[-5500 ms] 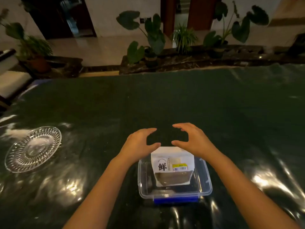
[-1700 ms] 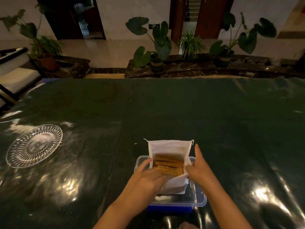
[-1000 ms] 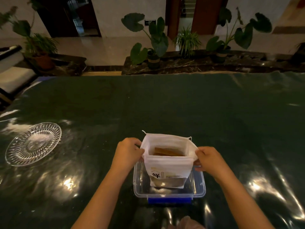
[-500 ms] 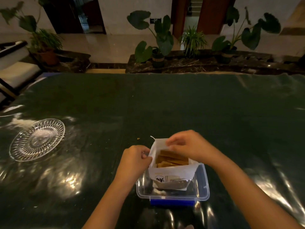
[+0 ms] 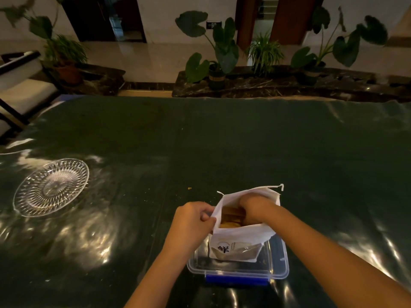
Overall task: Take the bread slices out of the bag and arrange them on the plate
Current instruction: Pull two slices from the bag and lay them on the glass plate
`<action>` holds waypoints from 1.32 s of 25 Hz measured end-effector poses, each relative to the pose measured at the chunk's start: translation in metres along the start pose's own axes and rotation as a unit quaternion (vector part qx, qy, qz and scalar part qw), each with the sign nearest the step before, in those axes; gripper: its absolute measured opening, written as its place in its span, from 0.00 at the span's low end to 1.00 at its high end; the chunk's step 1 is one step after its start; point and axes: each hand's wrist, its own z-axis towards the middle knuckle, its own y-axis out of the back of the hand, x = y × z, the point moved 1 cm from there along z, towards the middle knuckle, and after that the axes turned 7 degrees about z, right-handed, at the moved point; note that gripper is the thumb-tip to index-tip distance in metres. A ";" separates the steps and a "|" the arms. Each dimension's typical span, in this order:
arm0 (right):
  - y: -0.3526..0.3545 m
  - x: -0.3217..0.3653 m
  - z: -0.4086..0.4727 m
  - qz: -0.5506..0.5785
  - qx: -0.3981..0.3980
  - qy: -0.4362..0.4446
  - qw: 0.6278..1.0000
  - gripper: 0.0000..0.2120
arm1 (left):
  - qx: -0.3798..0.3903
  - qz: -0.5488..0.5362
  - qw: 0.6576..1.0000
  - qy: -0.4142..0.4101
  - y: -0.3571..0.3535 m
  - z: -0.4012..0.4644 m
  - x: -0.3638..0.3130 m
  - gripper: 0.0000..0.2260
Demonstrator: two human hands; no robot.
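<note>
A white bread bag (image 5: pixel 235 243) with a black character stands upright in a clear plastic box (image 5: pixel 278 266). Its mouth is open and brown bread slices (image 5: pixel 230 216) show inside. My left hand (image 5: pixel 192 221) pinches the bag's left rim. My right hand (image 5: pixel 255 208) reaches into the bag's mouth with its fingers down among the slices; the fingertips are hidden, so I cannot see whether they grip a slice. A clear cut-glass plate (image 5: pixel 51 186) lies far to the left with nothing on it.
The box has a blue latch (image 5: pixel 236 280) on its near side and sits on a dark green glossy table cover (image 5: pixel 222 141). A small crumb (image 5: pixel 189 188) lies beyond the bag. Potted plants and a chair stand past the table's far edge.
My right hand has gone from above the bag's opening down into it. My left hand keeps hold of the bag's left rim. The bag's mouth is pulled wider.
</note>
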 end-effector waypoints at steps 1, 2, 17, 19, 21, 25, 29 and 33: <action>-0.002 -0.002 0.000 -0.011 -0.010 0.014 1.000 0.21 | 0.005 -0.006 1.000 -0.003 -0.001 0.000 0.000 0.09; -0.003 -0.004 0.000 -0.020 -0.028 0.028 0.999 0.19 | 0.008 -0.011 1.000 -0.006 -0.001 0.000 -0.001 0.09; 0.021 -0.017 -0.032 -0.004 -0.121 0.239 0.963 0.06 | -0.008 -0.028 1.000 -0.002 0.004 0.011 0.007 0.07; 0.033 -0.021 -0.040 -0.001 -0.118 0.257 0.959 0.04 | -0.011 -0.026 1.000 -0.008 0.005 0.013 0.007 0.07; 0.041 -0.022 -0.049 0.008 -0.119 0.271 0.955 0.05 | -0.011 -0.014 1.000 -0.013 0.007 0.016 0.007 0.08; 0.056 -0.025 -0.068 0.017 -0.123 0.294 0.948 0.08 | -0.051 -0.009 0.998 -0.029 0.015 0.019 0.002 0.18; 0.088 -0.026 -0.098 0.017 -0.142 0.336 0.931 0.07 | -0.057 -0.030 0.984 -0.165 0.023 0.024 -0.025 0.40; 0.124 -0.025 -0.124 0.017 -0.148 0.392 0.908 0.07 | 0.031 -0.036 0.970 -0.240 0.020 0.034 -0.057 0.38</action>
